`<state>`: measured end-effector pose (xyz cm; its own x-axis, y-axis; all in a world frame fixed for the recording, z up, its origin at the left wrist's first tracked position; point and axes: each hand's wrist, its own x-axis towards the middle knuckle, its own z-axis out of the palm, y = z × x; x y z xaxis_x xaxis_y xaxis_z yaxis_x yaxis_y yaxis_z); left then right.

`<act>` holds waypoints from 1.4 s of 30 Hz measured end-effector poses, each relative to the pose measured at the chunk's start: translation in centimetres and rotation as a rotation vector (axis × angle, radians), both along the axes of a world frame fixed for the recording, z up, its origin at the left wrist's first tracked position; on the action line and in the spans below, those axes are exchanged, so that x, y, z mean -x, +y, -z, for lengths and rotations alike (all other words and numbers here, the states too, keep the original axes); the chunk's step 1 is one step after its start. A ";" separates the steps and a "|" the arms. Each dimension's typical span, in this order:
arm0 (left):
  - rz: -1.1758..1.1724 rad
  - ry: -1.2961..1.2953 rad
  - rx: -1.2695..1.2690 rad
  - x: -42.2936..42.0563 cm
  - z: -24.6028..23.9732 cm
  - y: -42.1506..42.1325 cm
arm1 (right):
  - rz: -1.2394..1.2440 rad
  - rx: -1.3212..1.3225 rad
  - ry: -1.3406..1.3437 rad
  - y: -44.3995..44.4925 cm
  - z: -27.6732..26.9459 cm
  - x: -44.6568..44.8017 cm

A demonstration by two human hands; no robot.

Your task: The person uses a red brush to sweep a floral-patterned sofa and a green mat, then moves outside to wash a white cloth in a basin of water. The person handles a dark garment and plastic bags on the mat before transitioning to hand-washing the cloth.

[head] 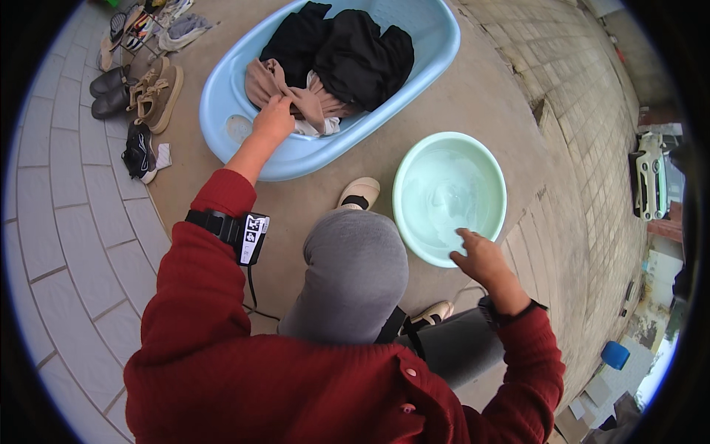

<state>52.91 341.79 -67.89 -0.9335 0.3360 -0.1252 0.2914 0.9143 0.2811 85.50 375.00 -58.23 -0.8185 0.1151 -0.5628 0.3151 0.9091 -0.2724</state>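
My left hand [274, 119] grips a fold of a pinkish-brown cloth garment [305, 102] at the near end of a light-blue plastic tub [333, 152]. Black garments [363, 58] are heaped beyond it in the tub, and a bit of white cloth [319, 127] shows beneath the brown one. To the right of the tub, a round mint-green plastic basin [398, 205] stands on the ground with clear water [444, 188] in it. Over the basin's near rim is my right hand [477, 255], its fingers apart and holding nothing.
Dark clogs [111, 91], brown lace-up shoes [161, 100] and a black sneaker [138, 152] stand at the left beside grey tiles. My knee [358, 266] rises between tub and basin. A cable [252, 288] hangs from my left wrist device. Far right are a parked vehicle [649, 175] and a blue container [614, 355].
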 end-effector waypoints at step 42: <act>-0.015 -0.200 -0.900 6.2 -15.3 4.8 | 1.049 -0.620 0.071 20.6 -19.2 -56.5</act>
<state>46.72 346.55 -52.56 -0.9276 0.3732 0.0176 0.1504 0.3300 0.9319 142.01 395.61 -39.02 -0.1939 0.9716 -0.1358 0.9763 0.2047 0.0708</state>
